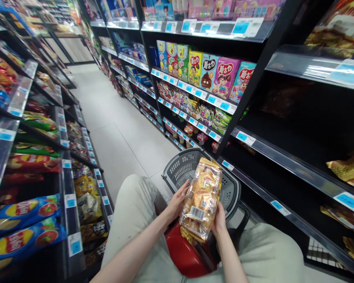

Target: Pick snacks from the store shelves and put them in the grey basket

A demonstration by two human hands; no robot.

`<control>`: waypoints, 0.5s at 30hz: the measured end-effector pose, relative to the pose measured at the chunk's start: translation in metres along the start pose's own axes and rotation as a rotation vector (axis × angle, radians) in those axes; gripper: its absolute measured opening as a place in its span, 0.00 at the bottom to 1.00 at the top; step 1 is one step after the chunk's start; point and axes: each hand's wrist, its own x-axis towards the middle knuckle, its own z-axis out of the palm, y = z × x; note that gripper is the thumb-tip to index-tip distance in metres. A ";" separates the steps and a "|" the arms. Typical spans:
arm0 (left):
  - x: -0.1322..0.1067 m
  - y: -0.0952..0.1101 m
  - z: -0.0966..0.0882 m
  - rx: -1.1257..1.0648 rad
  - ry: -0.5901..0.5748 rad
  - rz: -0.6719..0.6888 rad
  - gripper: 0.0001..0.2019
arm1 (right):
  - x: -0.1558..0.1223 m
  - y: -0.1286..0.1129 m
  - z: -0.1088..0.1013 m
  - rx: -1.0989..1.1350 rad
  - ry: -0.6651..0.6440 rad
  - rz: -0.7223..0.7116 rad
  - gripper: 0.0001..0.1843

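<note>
A clear and gold package of bread (205, 192), with a barcode label facing up, is held between both my hands above a grey shopping basket (179, 167). My left hand (178, 202) grips the package's left side. On the opposite side, my right hand (220, 218) wraps around the lower right edge, its fingers partly hidden beneath. The basket has perforated walls and sits between my knees. Something red and glossy (187, 251) shows under the package, close to my lap.
Shelves with boxed snacks (214, 74) and price tags rise on the right. Nearer, a dark shelf holds gold packages (349, 167). Bags of chips (26, 210) fill the left shelves. A pale tiled floor (106, 118) runs between them.
</note>
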 end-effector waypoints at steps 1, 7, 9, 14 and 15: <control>0.001 0.000 -0.001 -0.016 0.056 -0.014 0.33 | 0.001 -0.001 -0.001 -0.001 -0.014 -0.028 0.11; 0.004 0.002 -0.010 -0.019 0.116 -0.135 0.35 | 0.000 -0.006 -0.003 0.057 -0.088 0.051 0.22; 0.003 0.001 -0.010 -0.002 0.056 -0.182 0.31 | -0.004 -0.005 -0.002 0.066 -0.090 0.093 0.26; 0.000 -0.003 -0.004 0.006 0.040 -0.185 0.21 | -0.008 -0.006 -0.001 0.054 -0.032 0.064 0.24; 0.000 -0.003 -0.003 -0.011 0.027 -0.196 0.22 | -0.008 -0.007 0.000 0.075 -0.046 0.090 0.24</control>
